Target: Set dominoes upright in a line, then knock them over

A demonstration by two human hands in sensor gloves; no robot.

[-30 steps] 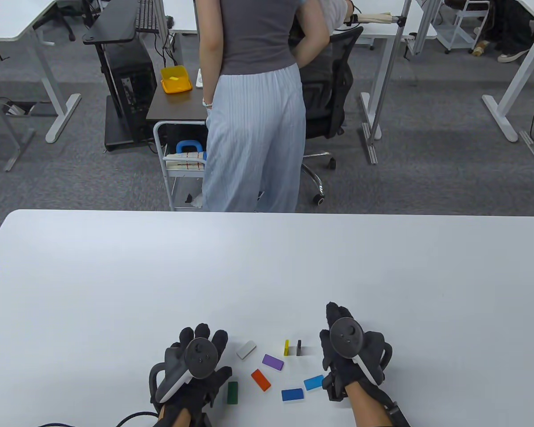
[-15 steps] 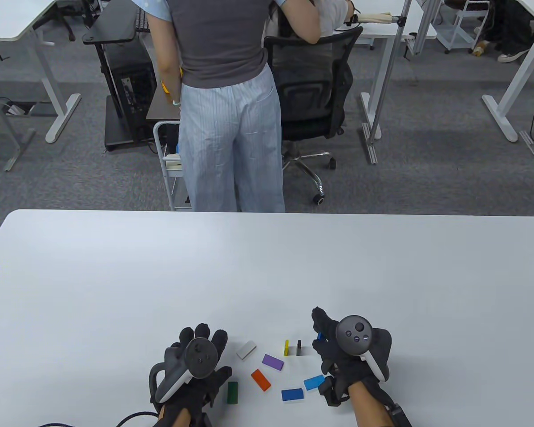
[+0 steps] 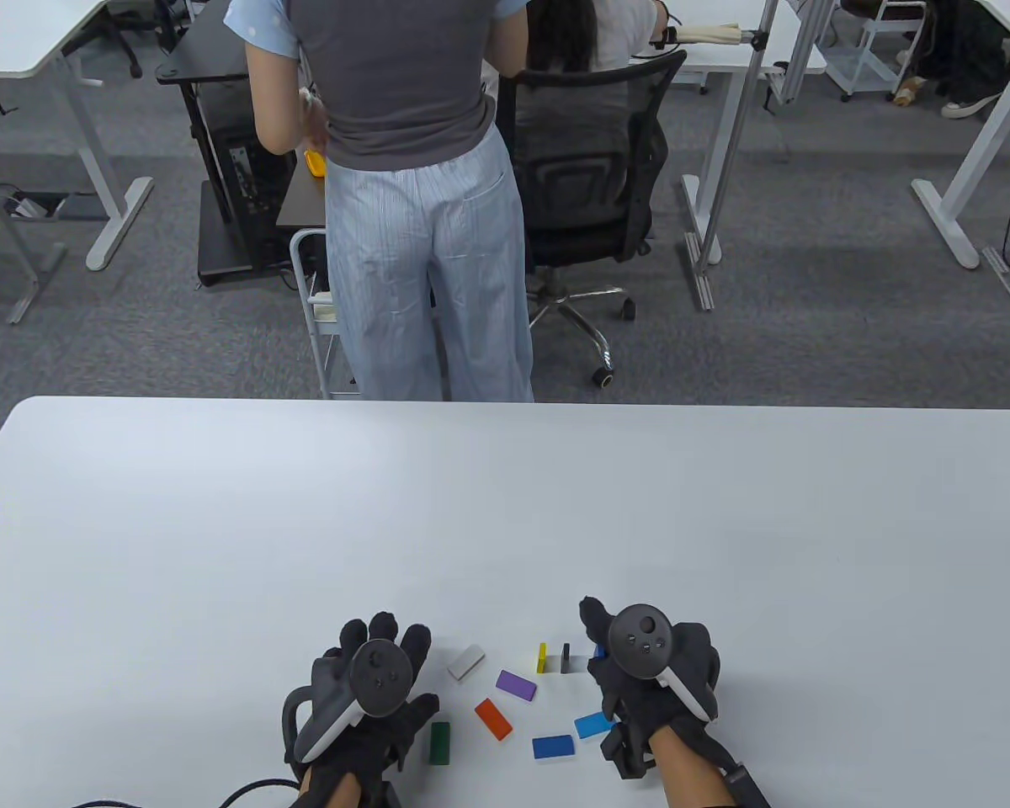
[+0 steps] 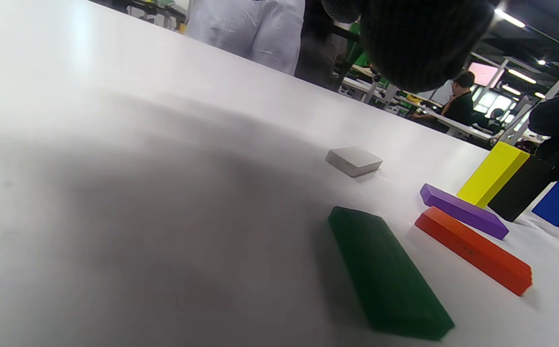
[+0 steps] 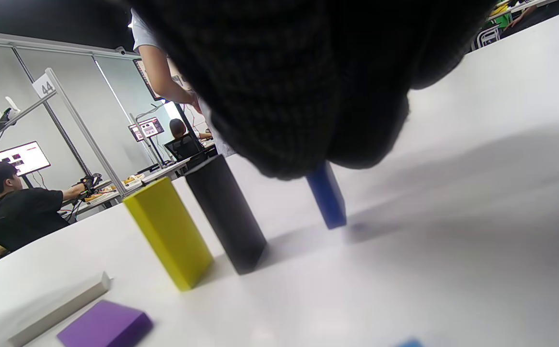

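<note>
White tabletop (image 3: 505, 505) fills the lower table view; at bottom centre, the left hand (image 3: 370, 682) rests flat, fingers relaxed, empty. Right wrist view: the right hand (image 5: 308, 82) pinches a blue domino (image 5: 326, 195) upright beside the standing black domino (image 5: 225, 212) and yellow domino (image 5: 168, 231).

Dark blue domino (image 5: 326, 196): upper end hidden under the right hand (image 3: 652, 665); grip not visible; only a sliver shows in table view.
Light blue domino (image 3: 593, 723): one end covered by the same hand.
Left hand (image 3: 370, 686): fingertips cut off at the wrist view's top edge.
</note>
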